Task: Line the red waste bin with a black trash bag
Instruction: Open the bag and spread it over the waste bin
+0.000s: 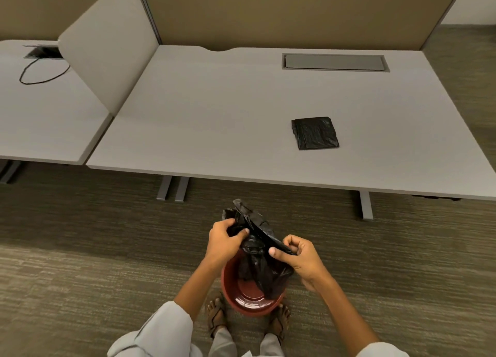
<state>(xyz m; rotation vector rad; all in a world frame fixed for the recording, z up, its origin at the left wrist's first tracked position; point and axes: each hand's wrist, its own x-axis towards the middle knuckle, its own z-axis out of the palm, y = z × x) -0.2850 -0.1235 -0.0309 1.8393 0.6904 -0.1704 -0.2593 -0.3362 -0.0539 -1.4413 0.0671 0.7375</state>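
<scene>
The red waste bin (251, 304) stands on the carpet between my feet, seen from above. A crumpled black trash bag (257, 260) hangs over it, its lower part dipping inside the bin. My left hand (224, 242) grips the bag's upper left folds. My right hand (300, 257) pinches the bag's edge on the right. Both hands hold it just above the bin's rim. The far side of the rim is hidden by the bag.
A grey desk (214, 120) spans the view ahead, its front edge above my hands. A folded stack of black bags (315, 133) lies on its right part. A cable hatch (335, 62), a divider panel (107, 53) and desk legs (365, 205) are also there.
</scene>
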